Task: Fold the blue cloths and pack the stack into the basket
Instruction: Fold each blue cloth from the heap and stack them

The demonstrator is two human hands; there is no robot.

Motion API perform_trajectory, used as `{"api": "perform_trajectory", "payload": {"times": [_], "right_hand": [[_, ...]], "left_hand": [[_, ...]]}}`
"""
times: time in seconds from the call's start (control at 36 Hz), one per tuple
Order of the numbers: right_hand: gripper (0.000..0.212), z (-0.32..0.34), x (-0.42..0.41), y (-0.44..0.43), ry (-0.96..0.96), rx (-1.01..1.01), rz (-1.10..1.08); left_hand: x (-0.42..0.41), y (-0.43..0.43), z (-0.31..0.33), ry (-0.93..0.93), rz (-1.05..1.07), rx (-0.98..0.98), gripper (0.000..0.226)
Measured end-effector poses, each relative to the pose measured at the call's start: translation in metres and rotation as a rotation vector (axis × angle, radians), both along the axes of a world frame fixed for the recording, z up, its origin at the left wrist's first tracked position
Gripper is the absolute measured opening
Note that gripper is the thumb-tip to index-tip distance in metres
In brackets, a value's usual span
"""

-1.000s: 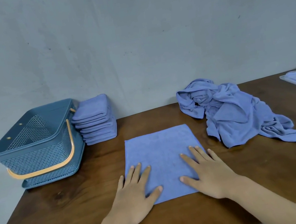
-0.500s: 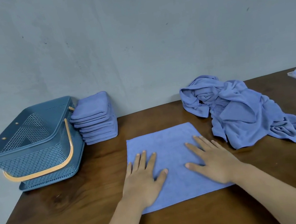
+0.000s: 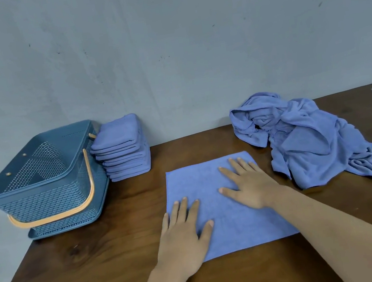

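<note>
Fingers (image 3: 184, 207) straight, released; left hand (image 3: 184, 235) nearer, right hand (image 3: 249, 186) farther, both flat on blue cloth (image 3: 199, 187).

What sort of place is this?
Probably a simple folding station, not clearly home or shop: a wooden table against a bare grey wall, a stack of folded cloths beside a plastic basket.

I log matt, soft-napped blue cloth (image 3: 198, 184) mid-frame, perforated blue plastic basket (image 3: 51, 200) at left, smooth orange handle (image 3: 47, 220), satin dark wood table (image 3: 100, 255)
</note>
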State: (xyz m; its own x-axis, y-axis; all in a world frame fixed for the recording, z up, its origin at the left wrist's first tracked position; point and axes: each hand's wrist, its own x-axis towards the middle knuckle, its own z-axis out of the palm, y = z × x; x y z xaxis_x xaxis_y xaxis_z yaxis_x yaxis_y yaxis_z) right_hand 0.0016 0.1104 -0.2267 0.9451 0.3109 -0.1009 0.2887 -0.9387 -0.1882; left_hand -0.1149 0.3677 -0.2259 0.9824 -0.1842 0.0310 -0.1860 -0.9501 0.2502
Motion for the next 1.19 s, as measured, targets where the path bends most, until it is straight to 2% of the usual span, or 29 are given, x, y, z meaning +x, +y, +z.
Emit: {"api": "perform_trajectory", "payload": {"times": [0.14, 0.22, 0.31, 0.36, 0.47, 0.58, 0.69, 0.78, 0.92, 1.0, 1.08, 1.19], "right_hand": [[0.089, 0.009, -0.006, 0.002, 0.044, -0.047, 0.010], [0.080, 0.014, -0.019, 0.000, 0.012, -0.050, 0.025], [0.069, 0.016, -0.049, 0.004, -0.090, -0.007, 0.090], [0.068, 0.012, -0.073, 0.006, -0.115, 0.027, 0.130], [0.067, -0.001, -0.109, -0.001, -0.091, 0.043, 0.131], [0.066, -0.003, -0.128, -0.010, -0.126, 0.038, 0.100], [0.067, 0.000, -0.132, -0.008, -0.138, 0.046, 0.095], [0.064, 0.001, -0.135, -0.006, -0.239, 0.108, 0.100], [0.036, -0.003, -0.144, -0.008, -0.441, 0.246, 0.180], [0.037, -0.003, -0.152, -0.008, -0.410, 0.300, 0.289], [0.041, -0.001, -0.154, -0.005, -0.368, 0.273, 0.315], [0.026, -0.003, -0.152, -0.006, -0.389, 0.284, 0.272]], "left_hand": [[-0.007, 0.006, 0.000, 0.012, -0.012, -0.015, 0.073], [-0.009, 0.005, 0.000, -0.034, -0.023, -0.034, 0.069], [-0.014, 0.005, 0.001, -0.234, -0.066, -0.016, 0.053], [-0.019, 0.002, 0.000, -0.344, -0.172, -0.061, 0.041], [-0.035, -0.010, -0.002, -0.209, -0.373, -0.154, 0.043], [-0.045, -0.007, 0.002, -0.083, -0.420, -0.151, 0.049], [-0.046, -0.006, -0.001, -0.149, -0.444, -0.182, 0.046], [-0.047, -0.010, -0.006, -0.250, -0.482, -0.174, 0.035], [-0.049, -0.014, -0.006, -0.298, -0.481, -0.159, 0.021], [-0.050, -0.013, -0.006, -0.290, -0.440, -0.186, 0.021], [-0.049, -0.014, -0.004, -0.256, -0.396, -0.243, 0.019], [-0.049, -0.016, -0.003, -0.240, -0.397, -0.218, 0.019]]}}
